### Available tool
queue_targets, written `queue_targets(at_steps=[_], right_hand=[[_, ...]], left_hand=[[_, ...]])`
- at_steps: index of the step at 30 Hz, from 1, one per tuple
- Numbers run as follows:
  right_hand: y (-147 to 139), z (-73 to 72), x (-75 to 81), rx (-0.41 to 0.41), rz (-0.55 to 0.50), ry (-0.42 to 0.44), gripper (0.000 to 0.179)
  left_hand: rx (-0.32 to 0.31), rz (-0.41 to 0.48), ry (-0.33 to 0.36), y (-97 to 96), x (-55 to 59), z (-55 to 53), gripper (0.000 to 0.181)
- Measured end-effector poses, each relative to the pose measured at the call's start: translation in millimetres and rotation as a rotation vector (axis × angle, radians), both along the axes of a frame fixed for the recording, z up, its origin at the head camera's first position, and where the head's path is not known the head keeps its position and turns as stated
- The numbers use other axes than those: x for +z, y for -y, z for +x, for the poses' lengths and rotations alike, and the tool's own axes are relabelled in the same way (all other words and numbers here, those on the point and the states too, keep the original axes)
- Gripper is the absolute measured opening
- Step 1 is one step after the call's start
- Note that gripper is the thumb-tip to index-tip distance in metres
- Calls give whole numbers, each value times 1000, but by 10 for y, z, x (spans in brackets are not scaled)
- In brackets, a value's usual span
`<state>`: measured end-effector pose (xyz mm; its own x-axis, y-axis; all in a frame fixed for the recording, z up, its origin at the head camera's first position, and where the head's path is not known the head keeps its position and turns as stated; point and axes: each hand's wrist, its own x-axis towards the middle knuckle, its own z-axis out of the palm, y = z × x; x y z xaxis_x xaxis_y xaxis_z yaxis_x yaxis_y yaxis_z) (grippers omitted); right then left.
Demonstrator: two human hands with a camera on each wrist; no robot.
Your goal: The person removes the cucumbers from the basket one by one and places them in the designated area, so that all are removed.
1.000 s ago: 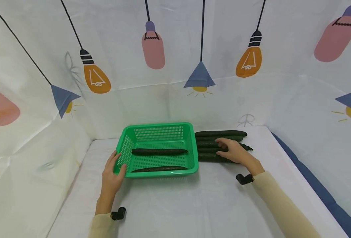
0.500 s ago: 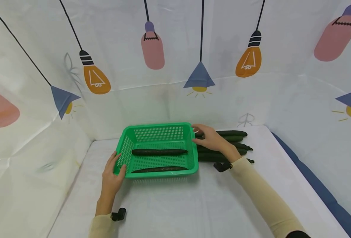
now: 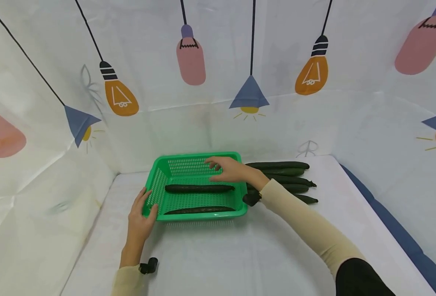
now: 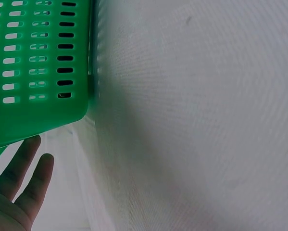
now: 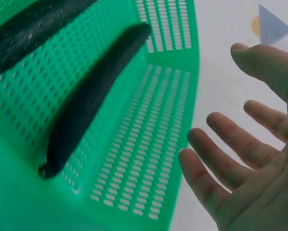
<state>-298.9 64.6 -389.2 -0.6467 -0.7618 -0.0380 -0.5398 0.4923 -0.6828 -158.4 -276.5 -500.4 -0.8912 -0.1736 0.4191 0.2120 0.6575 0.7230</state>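
Note:
Two dark green cucumbers lie lengthwise in a green plastic basket (image 3: 203, 218): one cucumber (image 3: 199, 188) across the middle, the other cucumber (image 3: 200, 210) along the near wall. My left hand (image 3: 139, 218) touches the basket's left end with fingers fairly straight; in the left wrist view, two fingertips (image 4: 33, 144) reach the basket's underside edge. Above the basket's right half hovers my right hand (image 3: 228, 169), fingers spread and slightly bent, holding nothing. The right wrist view shows this palm beside the basket wall, with a cucumber (image 5: 93, 101) inside. Several more cucumbers (image 3: 286, 172) lie side by side right of the basket.
A white cloth covers the table (image 3: 203, 259). Behind it hangs a white sheet (image 3: 210, 131) printed with lamps and bulbs. A blue strip (image 3: 391, 226) runs along the right edge of the table. My right forearm crosses over part of the loose cucumbers.
My right hand has moved left, from over the loose cucumbers past the basket's right rim to above the basket. The left hand and the cucumbers have stayed in place.

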Motion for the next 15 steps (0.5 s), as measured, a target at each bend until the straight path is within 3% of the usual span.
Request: queue_targets(at_steps=[9, 15], right_hand=[[348, -90, -164, 49, 52, 133, 66], [526, -51, -336, 105, 129, 198, 62]], left_hand=[[1, -20, -23, 5, 7, -7, 53], [2, -32, -33, 12, -11, 12, 52]])
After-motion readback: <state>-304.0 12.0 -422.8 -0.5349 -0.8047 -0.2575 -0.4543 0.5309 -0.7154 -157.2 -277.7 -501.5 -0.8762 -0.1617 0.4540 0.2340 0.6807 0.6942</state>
